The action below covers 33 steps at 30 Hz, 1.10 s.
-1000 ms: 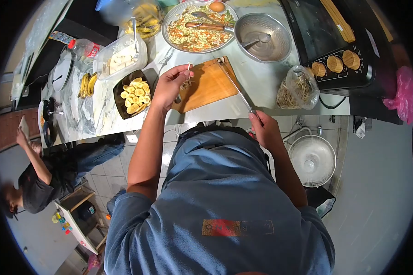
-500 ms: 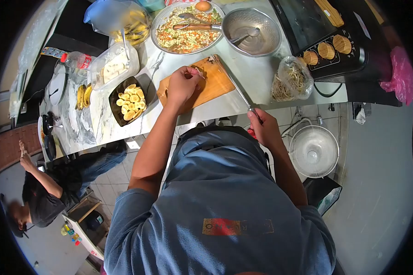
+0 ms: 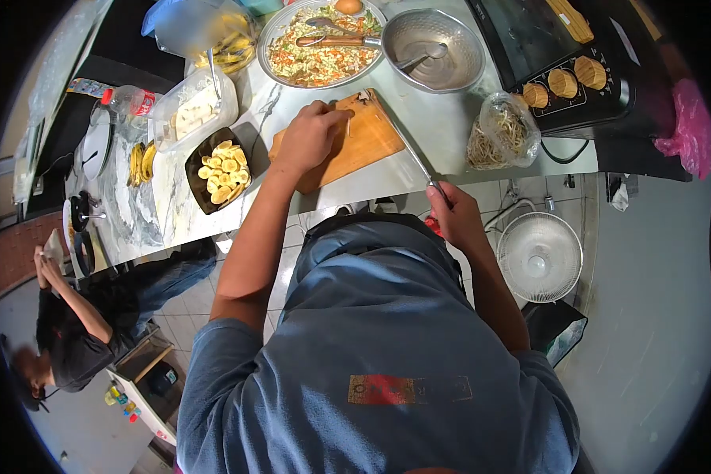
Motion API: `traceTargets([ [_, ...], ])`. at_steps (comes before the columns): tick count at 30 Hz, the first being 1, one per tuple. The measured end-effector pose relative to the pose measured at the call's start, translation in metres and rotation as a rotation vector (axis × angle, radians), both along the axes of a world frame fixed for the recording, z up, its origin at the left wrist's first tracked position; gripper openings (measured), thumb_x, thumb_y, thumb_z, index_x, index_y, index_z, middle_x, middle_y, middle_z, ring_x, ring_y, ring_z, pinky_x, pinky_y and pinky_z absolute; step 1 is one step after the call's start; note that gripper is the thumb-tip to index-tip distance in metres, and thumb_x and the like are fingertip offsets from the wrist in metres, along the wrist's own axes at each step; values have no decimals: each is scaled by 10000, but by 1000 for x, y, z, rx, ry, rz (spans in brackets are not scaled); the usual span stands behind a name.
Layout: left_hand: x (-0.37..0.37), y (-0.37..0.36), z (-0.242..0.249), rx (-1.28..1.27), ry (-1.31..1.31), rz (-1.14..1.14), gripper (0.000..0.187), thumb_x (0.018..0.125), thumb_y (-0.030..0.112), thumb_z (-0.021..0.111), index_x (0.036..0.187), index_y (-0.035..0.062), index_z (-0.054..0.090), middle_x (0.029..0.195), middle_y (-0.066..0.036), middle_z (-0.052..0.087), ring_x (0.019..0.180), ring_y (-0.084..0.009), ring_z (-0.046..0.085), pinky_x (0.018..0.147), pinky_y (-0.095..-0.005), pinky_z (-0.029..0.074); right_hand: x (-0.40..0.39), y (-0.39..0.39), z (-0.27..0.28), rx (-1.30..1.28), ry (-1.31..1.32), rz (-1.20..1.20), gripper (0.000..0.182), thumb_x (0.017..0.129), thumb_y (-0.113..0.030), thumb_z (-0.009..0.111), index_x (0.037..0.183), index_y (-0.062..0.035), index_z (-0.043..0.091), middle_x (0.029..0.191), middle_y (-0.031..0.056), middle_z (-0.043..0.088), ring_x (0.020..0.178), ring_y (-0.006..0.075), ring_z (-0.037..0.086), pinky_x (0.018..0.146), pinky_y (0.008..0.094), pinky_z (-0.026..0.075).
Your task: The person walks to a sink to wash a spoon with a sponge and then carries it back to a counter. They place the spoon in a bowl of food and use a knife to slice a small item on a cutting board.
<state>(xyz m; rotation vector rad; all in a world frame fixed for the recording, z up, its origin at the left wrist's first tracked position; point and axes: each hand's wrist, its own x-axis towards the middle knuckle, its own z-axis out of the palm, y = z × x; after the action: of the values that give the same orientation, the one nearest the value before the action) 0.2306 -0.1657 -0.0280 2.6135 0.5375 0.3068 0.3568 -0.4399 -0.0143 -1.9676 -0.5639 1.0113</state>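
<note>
On the counter's front edge lies a wooden cutting board (image 3: pixel 371 146). My left hand (image 3: pixel 311 134) is over its left half, fingers bent and pressed together; whatever is beneath the fingertips is too small to name. My right hand (image 3: pixel 457 215) grips the handle of a long knife (image 3: pixel 415 160), whose blade runs along the board's right edge. To the left, a dark square bowl (image 3: pixel 197 188) holds sliced yellow pieces. Behind the board stand a tray of chopped vegetables (image 3: pixel 316 59) and a metal bowl (image 3: pixel 466 59) with a spoon inside.
A bag of sprouts (image 3: pixel 498 138) sits right of the board, near a black oven (image 3: pixel 561 103). Left are a plastic tub (image 3: pixel 163 126), bananas (image 3: pixel 141 163) and a bottle (image 3: pixel 130 101). A fan (image 3: pixel 539 257) stands below right. Another person (image 3: pixel 79 340) is at the lower left.
My left hand has shifted slightly left and up on the board, its fingers now turned more downward. The other person's hands have come together around something pale.
</note>
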Motion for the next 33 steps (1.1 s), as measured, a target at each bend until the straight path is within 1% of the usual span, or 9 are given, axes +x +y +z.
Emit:
traceTargets([
  [7,1,2,-8,30,-25,4,174,817,145,666,969,61,661,976,-133,605,927,-323,579,815,-392,478,0,0,-1,-10,-26,-1,326,929,-312,550,847,2,584,639,53,567,624,126,557,598,286,435],
  [9,1,0,-15,55,-85,15,141,795,144,663,908,59,670,893,-116,597,890,-313,568,789,-401,474,-3,2,1,8,46,-16,259,943,-271,558,878,-23,598,642,-23,514,588,56,467,554,234,397],
  [12,0,-6,-20,98,-73,59,123,790,152,672,839,41,649,871,-120,595,862,-312,562,783,-407,463,-5,7,7,24,48,36,271,942,-279,557,878,-18,593,630,-11,521,584,62,483,546,244,401],
  [18,0,-20,-10,95,-28,186,156,786,189,697,833,48,650,874,-121,615,850,-327,564,776,-415,454,-8,19,22,-27,38,119,312,943,-295,540,852,2,573,604,15,504,584,82,512,549,254,411],
  [21,-4,-23,-11,116,-100,221,166,778,207,702,820,53,655,854,-114,618,851,-317,564,782,-416,451,-9,21,13,-26,14,163,312,943,-293,536,852,2,580,605,15,504,591,83,523,558,255,416],
  [25,-7,-23,-10,98,-61,215,167,779,211,705,827,57,660,836,-109,619,849,-311,565,773,-413,450,-10,23,5,-27,2,177,315,943,-297,537,856,2,582,606,17,506,612,86,548,568,257,422],
  [28,-10,-26,-14,94,-54,243,160,782,210,703,828,62,665,836,-104,623,847,-307,565,763,-413,447,-15,23,8,-62,10,152,317,946,-295,532,876,9,588,611,25,517,628,96,572,578,261,433],
  [30,-8,-25,-14,109,-46,239,154,785,212,701,820,66,668,831,-98,625,837,-305,565,756,-414,445,-13,25,5,-78,-67,182,336,939,-329,519,889,-9,609,649,98,622,619,196,630,594,326,465],
  [33,-7,-26,-15,112,-69,250,148,785,207,699,807,64,667,822,-97,624,825,-305,565,753,-416,444,-13,26,2,-58,-43,156,330,940,-326,516,889,-12,607,643,102,622,619,208,632,597,330,470],
])
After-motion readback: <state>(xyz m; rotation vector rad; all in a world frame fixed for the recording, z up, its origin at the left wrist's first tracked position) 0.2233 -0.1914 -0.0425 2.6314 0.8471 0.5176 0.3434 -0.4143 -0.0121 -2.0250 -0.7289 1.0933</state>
